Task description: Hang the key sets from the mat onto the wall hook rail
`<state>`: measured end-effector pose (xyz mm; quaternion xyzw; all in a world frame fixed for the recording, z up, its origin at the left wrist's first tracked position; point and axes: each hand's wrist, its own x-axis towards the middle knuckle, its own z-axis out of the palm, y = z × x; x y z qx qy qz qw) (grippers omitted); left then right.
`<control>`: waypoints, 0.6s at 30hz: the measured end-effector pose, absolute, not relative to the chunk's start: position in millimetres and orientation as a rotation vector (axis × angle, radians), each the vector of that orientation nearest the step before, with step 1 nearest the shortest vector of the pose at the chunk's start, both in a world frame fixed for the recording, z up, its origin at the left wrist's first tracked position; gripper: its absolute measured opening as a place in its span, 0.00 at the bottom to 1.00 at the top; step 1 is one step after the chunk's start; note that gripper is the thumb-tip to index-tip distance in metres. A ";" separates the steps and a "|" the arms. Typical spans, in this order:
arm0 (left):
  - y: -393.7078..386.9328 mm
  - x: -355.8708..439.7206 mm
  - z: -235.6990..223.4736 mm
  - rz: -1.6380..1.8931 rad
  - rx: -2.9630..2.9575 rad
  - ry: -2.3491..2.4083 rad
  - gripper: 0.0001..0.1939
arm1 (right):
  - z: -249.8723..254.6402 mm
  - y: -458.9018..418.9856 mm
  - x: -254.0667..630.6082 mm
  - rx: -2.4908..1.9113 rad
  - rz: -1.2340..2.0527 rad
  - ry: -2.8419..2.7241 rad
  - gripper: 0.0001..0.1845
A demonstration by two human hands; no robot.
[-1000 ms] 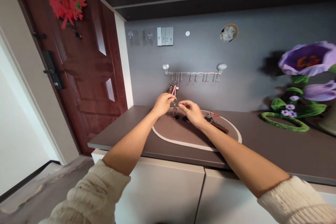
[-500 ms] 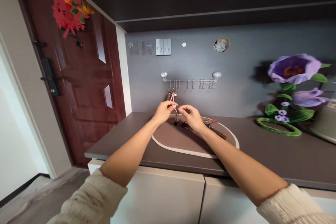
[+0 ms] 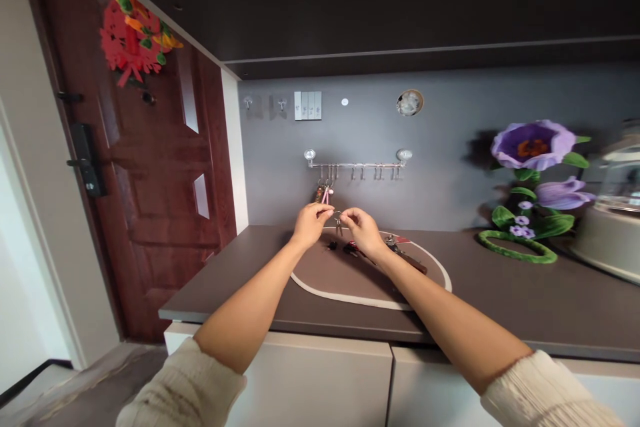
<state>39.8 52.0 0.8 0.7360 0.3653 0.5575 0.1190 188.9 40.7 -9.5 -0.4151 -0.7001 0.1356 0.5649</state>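
A metal key ring [image 3: 338,214] is held up over the counter between my two hands, with small keys [image 3: 339,227] hanging from it. My left hand [image 3: 310,221] is closed, thumb and forefinger pinched at the ring's left side. My right hand [image 3: 363,230] pinches the ring's right side. Beneath them, on a brown mat [image 3: 340,280] with a pale border, lie a small black item [image 3: 331,246], a red-and-black item [image 3: 352,249] partly behind my right hand, and a bunch with a brown strap [image 3: 414,263] beside my right wrist.
A clear hook rail [image 3: 357,165] is fixed to the grey wall, with keychains [image 3: 325,194] on its left hooks. Purple craft flowers [image 3: 534,147] and a beige appliance [image 3: 605,233] stand at right. A dark shelf [image 3: 380,7] hangs overhead. The red-brown door [image 3: 155,200] is at left.
My fingertips have drawn slightly apart, and more of the ring shows between them. The view has tilted up a little, so everything sits lower in the picture.
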 end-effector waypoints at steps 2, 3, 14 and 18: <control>52.4 38.3 1.4 1.658 2.144 1.099 0.09 | -6.6 41.6 188.7 -0.985 0.332 -1.643 0.10; 53.0 37.6 1.5 1.664 2.139 1.118 0.09 | -4.9 42.6 189.0 -0.985 0.337 -1.638 0.10; 67.5 31.8 -8.6 1.561 2.260 1.354 0.10 | 31.1 77.9 185.5 -0.930 0.532 -1.442 0.03; 63.8 31.5 -8.8 1.449 2.401 1.460 0.11 | 46.1 87.1 177.6 -0.903 0.687 -1.331 0.02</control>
